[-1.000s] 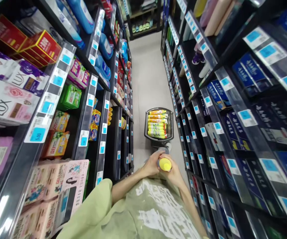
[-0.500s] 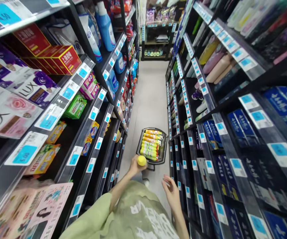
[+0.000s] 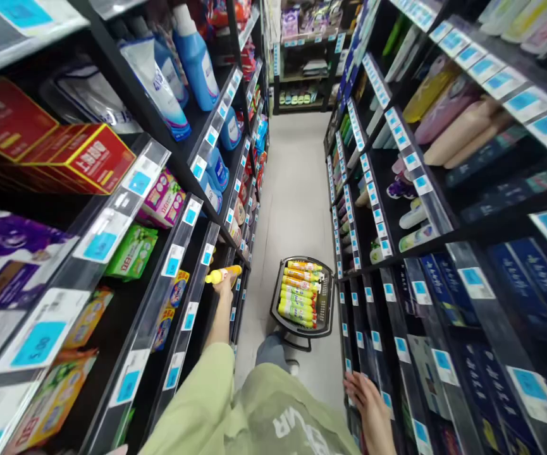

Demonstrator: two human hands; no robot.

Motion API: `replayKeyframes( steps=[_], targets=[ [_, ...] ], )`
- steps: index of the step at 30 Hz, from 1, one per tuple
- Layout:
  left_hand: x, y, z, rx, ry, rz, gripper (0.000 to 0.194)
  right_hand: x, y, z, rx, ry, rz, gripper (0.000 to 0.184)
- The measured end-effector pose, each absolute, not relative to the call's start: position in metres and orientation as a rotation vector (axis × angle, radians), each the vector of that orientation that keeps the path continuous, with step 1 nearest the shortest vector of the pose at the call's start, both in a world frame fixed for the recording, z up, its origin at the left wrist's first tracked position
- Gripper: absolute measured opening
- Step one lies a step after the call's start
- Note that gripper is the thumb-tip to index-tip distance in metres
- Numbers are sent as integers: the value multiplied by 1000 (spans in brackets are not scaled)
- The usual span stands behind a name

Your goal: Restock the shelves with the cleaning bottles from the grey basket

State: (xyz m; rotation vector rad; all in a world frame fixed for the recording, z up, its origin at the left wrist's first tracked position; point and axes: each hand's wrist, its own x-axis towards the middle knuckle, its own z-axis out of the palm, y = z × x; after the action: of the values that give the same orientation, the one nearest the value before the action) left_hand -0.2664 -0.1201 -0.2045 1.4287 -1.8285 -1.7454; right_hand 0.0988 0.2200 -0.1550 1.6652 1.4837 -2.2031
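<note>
My left hand (image 3: 224, 284) is closed around a yellow bottle (image 3: 221, 274), which lies nearly level at the edge of a low shelf on the left. A black shopping basket (image 3: 326, 309) stands on the floor in front of my feet. Inside it several yellow and orange bottles (image 3: 298, 297) lie side by side in a row. Down on the right, my right hand (image 3: 367, 395) holds nothing; its fingers are stretched out close to the front of the right shelves.
Tall black shelves line both sides of a narrow aisle floor (image 3: 295, 183). On the left are red boxes (image 3: 97, 158), a green pack (image 3: 133, 251) and blue bottles (image 3: 200, 63). Dark blue packs (image 3: 515, 278) fill shelves on the right. Another shelf (image 3: 301, 82) closes off the far end.
My left hand has carried the yellow bottle from beside the basket leftwards to the shelf, tipping it from end-on to level. My right hand has moved right and down. The view has shifted.
</note>
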Motion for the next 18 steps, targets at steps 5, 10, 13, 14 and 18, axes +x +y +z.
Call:
replayKeyframes(
  steps=[5,10,13,14,18],
  targets=[
    [-300,-141,-227,1476,-1780,-1525,37,96,207,-162,1643,1508,-2087,63],
    [-335,-159,-239,1535,-1775,-1412,37,90,199,-160,1711,1496,-2058,64],
    [-356,-163,-245,1552,-1801,-1386,37,83,198,-160,1721,1498,-2047,65],
    [-363,-162,-247,1551,-1812,-1379,38,80,198,-160,1714,1507,-2037,65],
    [-388,-158,-256,1507,-1880,-1368,38,71,200,-162,1668,1538,-1987,64]
  ],
)
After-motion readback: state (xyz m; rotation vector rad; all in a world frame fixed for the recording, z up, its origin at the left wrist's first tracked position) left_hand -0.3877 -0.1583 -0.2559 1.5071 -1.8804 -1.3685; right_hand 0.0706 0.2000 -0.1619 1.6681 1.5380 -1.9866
